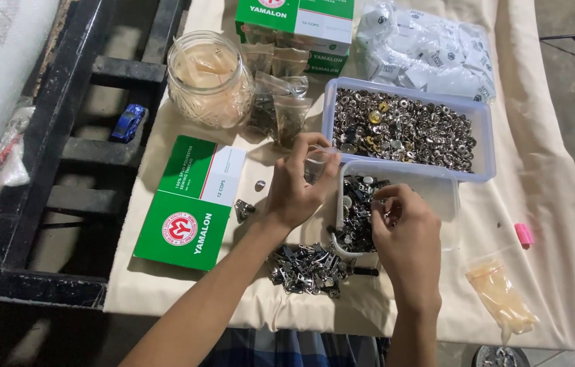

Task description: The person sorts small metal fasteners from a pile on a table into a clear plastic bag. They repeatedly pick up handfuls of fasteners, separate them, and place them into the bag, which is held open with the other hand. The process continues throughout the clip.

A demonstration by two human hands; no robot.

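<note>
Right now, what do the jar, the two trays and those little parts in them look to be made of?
The jar looks like clear glass: thick, glossy, see-through walls. Both trays, the far one and the near one, seem translucent plastic, thin and milky. The round pieces look like shiny plated metal, silver with a few gold. The dark clips under the right hand appear to be duller metal.

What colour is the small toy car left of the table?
Blue; the toy car shows in the head view, on the dark frame.
</note>
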